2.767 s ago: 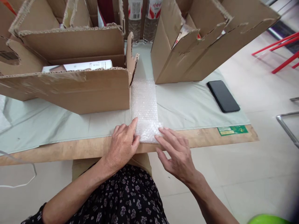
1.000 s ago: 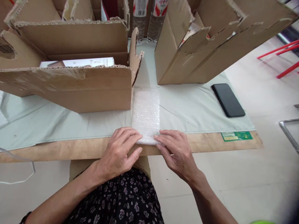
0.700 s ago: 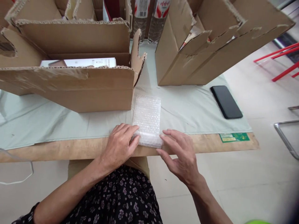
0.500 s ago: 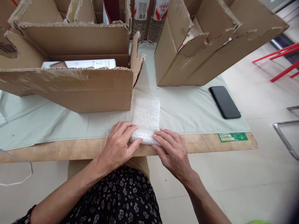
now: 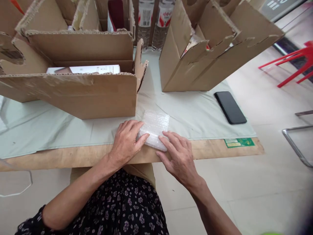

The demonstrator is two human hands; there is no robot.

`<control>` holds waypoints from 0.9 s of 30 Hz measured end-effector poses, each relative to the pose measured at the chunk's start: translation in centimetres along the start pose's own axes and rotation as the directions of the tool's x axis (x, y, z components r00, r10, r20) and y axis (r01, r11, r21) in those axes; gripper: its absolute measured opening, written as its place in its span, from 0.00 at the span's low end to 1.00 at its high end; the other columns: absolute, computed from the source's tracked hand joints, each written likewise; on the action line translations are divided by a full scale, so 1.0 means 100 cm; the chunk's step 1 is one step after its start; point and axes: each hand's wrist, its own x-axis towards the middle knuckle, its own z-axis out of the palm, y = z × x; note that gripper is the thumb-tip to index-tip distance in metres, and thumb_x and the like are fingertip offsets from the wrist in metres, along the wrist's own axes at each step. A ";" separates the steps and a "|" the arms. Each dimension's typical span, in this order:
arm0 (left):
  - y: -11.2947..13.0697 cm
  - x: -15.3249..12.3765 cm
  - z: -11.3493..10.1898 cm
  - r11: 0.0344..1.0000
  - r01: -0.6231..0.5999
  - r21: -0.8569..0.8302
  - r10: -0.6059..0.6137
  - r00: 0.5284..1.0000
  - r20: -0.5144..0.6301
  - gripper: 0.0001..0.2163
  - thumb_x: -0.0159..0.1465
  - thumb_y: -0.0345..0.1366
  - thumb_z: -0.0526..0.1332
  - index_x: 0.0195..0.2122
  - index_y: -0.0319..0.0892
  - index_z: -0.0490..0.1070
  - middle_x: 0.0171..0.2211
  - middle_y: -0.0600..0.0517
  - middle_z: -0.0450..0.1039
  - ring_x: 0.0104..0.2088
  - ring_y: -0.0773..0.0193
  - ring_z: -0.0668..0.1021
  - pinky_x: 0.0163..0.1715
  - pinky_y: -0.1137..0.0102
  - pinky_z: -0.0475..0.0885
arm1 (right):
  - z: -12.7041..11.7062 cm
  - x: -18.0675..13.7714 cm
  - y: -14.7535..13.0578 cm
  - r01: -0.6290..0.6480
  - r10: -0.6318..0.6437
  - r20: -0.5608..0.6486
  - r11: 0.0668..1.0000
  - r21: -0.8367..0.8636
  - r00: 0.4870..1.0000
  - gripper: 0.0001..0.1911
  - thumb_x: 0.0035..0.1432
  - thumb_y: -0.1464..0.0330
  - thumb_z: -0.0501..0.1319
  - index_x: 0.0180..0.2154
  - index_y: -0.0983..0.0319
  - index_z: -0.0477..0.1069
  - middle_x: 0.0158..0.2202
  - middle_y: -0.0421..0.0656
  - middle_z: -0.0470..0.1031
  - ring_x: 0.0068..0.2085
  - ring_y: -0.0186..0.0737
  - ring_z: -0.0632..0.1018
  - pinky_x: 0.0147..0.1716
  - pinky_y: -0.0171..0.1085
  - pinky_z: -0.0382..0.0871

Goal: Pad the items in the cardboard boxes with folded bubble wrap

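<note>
A strip of transparent bubble wrap [image 5: 156,121] lies on the table near its front edge, its near end folded over into a thicker roll. Whether anything is inside the fold cannot be made out. My left hand [image 5: 127,138] grips the left side of the roll, thumb on top and fingers along the edge. On the other side, my right hand [image 5: 178,153] has its fingertips on the roll's right end, with the thumb lower down by the near edge. The far part of the wrap lies flat between the hands.
A large cardboard box [image 5: 107,99] holding a white printed box [image 5: 85,69] stands at left. Another cardboard box [image 5: 181,73] stands at back right, with water bottles [image 5: 144,23] between them. A black phone [image 5: 230,107] lies right. A red stool [image 5: 299,62] is beyond the table.
The bubble wrap is rolled farther away from me, so its flat part is shorter, and it now sits slightly skewed. Both hands stay on it. The view has shifted a little.
</note>
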 end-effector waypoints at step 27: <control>0.040 -0.040 -0.017 -0.115 0.605 -0.788 -0.417 0.691 0.591 0.24 0.58 0.46 0.74 0.53 0.42 0.77 0.50 0.44 0.82 0.54 0.47 0.80 0.56 0.55 0.73 | -0.022 0.008 -0.020 -0.374 0.315 0.235 0.519 0.768 0.920 0.19 0.70 0.55 0.64 0.56 0.55 0.75 0.50 0.46 0.82 0.48 0.45 0.84 0.45 0.41 0.82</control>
